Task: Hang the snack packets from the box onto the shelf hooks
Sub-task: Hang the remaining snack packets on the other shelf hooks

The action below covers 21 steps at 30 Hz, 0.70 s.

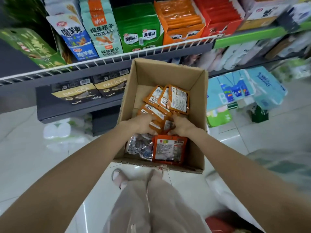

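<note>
My left hand and my right hand are both down inside the cardboard box. Both have their fingers curled around a bunch of small orange snack packets, held between them. My grip is closed on that bunch from both sides.

The box is open at the top and stands on the floor in front of my feet. At its far end more orange packets lie in a loose pile, touching the ones I hold. At the near end, on the left, lies a see-through bag with dark blue and white pieces. Just beside it on the right lies a bigger orange packet with a white label.

On the left behind the box is a dark shelf with black and gold packs on the low part. Above it, behind a white wire rail, stand blue, pale green, green, orange and red snack boxes in a row. To the right of the box are packs of tissue paper in light blue wrap. The floor is shiny white tile.
</note>
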{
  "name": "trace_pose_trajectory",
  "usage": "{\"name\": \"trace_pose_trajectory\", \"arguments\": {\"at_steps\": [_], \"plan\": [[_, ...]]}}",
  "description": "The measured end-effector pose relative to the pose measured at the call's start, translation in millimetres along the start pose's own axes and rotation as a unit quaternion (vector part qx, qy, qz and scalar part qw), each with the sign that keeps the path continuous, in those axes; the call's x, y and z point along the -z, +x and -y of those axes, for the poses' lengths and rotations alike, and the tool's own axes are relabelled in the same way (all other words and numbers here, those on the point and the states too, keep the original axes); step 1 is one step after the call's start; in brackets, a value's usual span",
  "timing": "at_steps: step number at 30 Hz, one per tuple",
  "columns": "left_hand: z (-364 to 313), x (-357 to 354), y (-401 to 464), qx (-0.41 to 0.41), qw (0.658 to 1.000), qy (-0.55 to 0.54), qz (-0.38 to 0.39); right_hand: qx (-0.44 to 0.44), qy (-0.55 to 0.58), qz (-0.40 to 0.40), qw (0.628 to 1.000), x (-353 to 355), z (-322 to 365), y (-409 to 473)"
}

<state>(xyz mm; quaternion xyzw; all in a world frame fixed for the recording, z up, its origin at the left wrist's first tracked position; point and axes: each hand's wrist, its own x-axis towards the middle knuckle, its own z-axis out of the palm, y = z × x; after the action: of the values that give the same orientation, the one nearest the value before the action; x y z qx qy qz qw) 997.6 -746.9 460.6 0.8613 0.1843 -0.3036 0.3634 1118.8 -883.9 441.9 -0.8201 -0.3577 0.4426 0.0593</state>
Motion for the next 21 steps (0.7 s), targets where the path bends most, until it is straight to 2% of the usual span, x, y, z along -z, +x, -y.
{"name": "trace_pose_trajectory", "arguments": {"at_steps": [5,9,12,14,17,19,21], "plan": [[4,-4,0,-0.002,0.998,-0.025,-0.05,0.031,-0.127,0.005,0.991,6,3,-6],[-5,0,-10,-0.018,0.987,-0.129,-0.091,0.07,-0.129,-0.002,0.989,26,10,-16],[-16,14,-18,-0.055,0.98,-0.157,-0.107,0.098,-0.123,-0.059,0.986,59,17,-27],[-26,29,-24,-0.064,0.966,-0.199,-0.151,0.113,-0.102,-0.11,0.982,85,25,-36],[-39,56,-33,-0.064,0.917,-0.284,-0.274,0.13,-0.033,-0.196,0.971,120,41,-47],[-45,71,-39,-0.072,0.894,-0.249,-0.367,0.12,0.03,-0.251,0.96,136,56,-50],[-53,84,-47,-0.092,0.895,-0.166,-0.405,0.108,0.145,-0.281,0.943,148,76,-52]]}}
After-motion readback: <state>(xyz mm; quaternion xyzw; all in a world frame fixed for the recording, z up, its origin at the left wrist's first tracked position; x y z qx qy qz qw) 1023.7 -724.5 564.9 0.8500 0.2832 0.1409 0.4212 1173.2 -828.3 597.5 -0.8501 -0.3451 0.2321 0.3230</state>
